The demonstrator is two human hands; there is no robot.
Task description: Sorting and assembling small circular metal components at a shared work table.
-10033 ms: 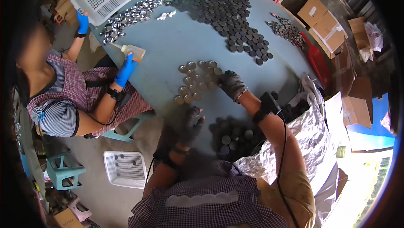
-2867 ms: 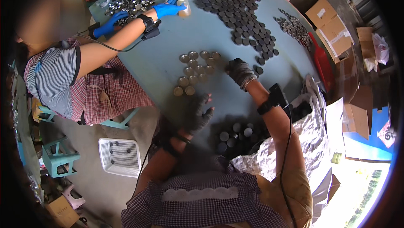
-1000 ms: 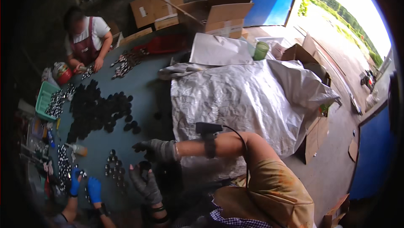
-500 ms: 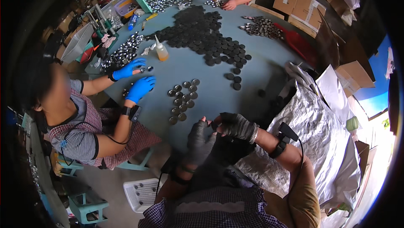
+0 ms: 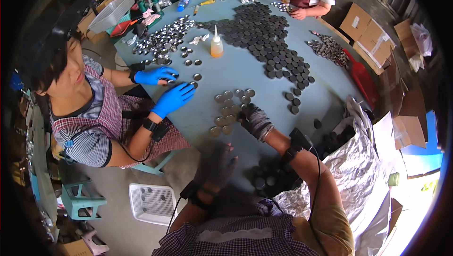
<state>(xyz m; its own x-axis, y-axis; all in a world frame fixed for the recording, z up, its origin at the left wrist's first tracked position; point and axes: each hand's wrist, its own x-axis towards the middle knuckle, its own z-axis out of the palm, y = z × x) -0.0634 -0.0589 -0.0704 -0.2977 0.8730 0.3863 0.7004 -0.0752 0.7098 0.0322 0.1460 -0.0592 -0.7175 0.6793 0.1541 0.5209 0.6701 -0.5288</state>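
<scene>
My right hand [image 5: 257, 121], in a dark grey fingerless-type glove, reaches over the table. Its bent fingertips come down at the right edge of a group of shallow round metal caps [image 5: 228, 103]. What those fingers hold is hidden. My left hand [image 5: 214, 164], gloved the same way, is near the table's front edge, closer to me than the caps. Motion smears it, and nothing can be made out in it. Several black round discs [image 5: 270, 181] lie in shadow at the table edge, below my right forearm.
A co-worker's blue-gloved hands [image 5: 174, 100] handle caps at the left. Black discs [image 5: 269, 43] spread across the table [image 5: 222, 74] behind a glue bottle [image 5: 216, 48]. Silvery sheeting [image 5: 347, 173] lies at right, a red scoop [image 5: 363, 79] beyond. A white basket [image 5: 153, 187] is on the floor.
My hands were close together near the table edge; my right hand has moved forward to the caps and my left stays back. The view has shifted. The co-worker's hands remain at the caps.
</scene>
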